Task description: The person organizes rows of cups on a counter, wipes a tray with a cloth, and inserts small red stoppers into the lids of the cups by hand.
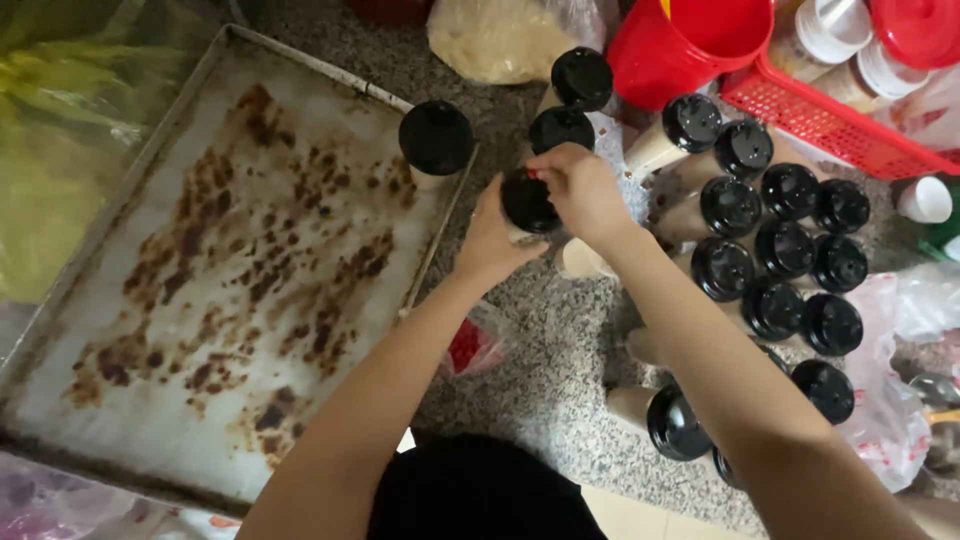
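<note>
I see a lidded cup (527,205) held above the speckled desk (540,370), just right of the tray's edge; my left hand (488,240) wraps its body from below, my right hand (583,188) presses fingers on its black lid, both arms reaching forward; one capped cup (436,142) stands on the stained metal tray (230,280); a cluster of black-lidded cups (780,250) holding pale liquid fills the right; a red bucket (690,45) and a red basket (830,125) with white-lidded containers sit beyond.
</note>
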